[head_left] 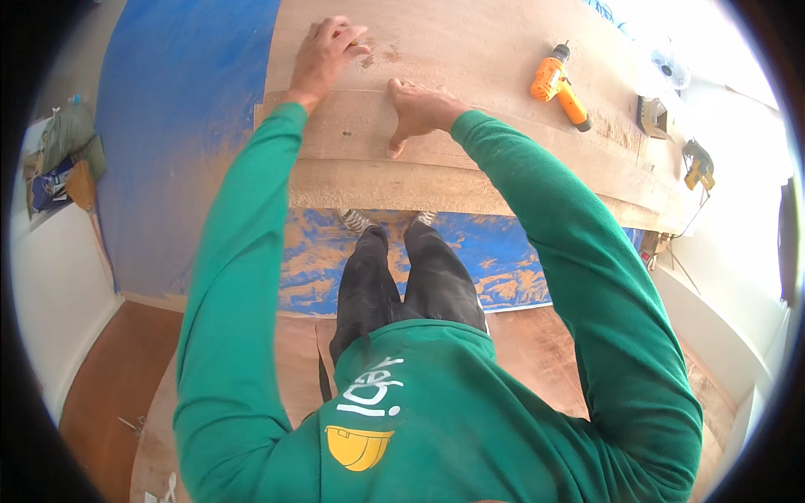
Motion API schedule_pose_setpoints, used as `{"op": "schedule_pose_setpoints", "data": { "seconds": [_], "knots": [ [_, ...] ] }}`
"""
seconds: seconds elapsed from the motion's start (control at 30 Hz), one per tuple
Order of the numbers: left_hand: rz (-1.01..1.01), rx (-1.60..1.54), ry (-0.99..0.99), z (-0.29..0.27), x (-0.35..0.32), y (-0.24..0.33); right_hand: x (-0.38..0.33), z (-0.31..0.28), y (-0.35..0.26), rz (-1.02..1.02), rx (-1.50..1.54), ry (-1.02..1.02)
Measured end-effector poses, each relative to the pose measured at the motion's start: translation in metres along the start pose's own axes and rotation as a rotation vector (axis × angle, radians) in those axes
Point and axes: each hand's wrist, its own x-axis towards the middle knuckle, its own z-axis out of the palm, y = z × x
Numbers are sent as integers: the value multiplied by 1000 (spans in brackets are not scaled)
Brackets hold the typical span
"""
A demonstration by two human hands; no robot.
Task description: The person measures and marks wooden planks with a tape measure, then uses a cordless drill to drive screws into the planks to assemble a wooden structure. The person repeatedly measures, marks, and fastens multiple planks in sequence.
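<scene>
My left hand (325, 59) is over the far left part of a wide wooden board (470, 50), its fingers curled in a pinch. Whatever may be between the fingertips is too small to make out. Beside those fingertips, brown smudges or crumbs (392, 54) mark the wood. My right hand (422, 111) rests on the board closer to me, fingers stretched out and thumb spread, holding nothing. Under it the layered wooden edge (394, 180) runs across the near side. An orange cordless drill (559, 88) lies to the right of my right hand.
Blue sheeting (184, 84) spreads left of the board, and dusty blue sheeting (495, 251) lies by my feet. At the right end are a metal-edged block (653, 117) and a yellow-and-black tool (698, 165) with a cable. Several items crowd a ledge (67, 163) at far left.
</scene>
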Motion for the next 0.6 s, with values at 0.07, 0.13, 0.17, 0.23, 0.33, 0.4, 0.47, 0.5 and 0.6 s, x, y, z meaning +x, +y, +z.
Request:
{"op": "schedule_pose_setpoints", "data": {
  "seconds": [0.07,0.13,0.17,0.23,0.33,0.4,0.47,0.5,0.6],
  "knots": [
    [-14,98,65,-3,2,5,0,0,0,-13,13,31],
    [-160,247,40,-14,-21,14,-2,2,1,-27,33,34],
    [-277,361,7,-31,-42,13,-2,3,4,-33,37,34],
    [-612,760,-45,-47,-81,25,1,6,6,-54,37,26],
    [-1026,276,-44,-51,-95,25,6,8,13,-53,31,45],
    [-976,296,-68,-50,-95,21,9,10,12,-70,39,30],
    [-1003,208,-58,-47,-92,14,5,13,10,-92,-4,116],
    [-986,189,-30,-44,-94,12,-1,16,13,-76,-37,124],
    [-929,113,26,-34,-100,-1,-36,26,48,-85,135,499]
  ]
}}
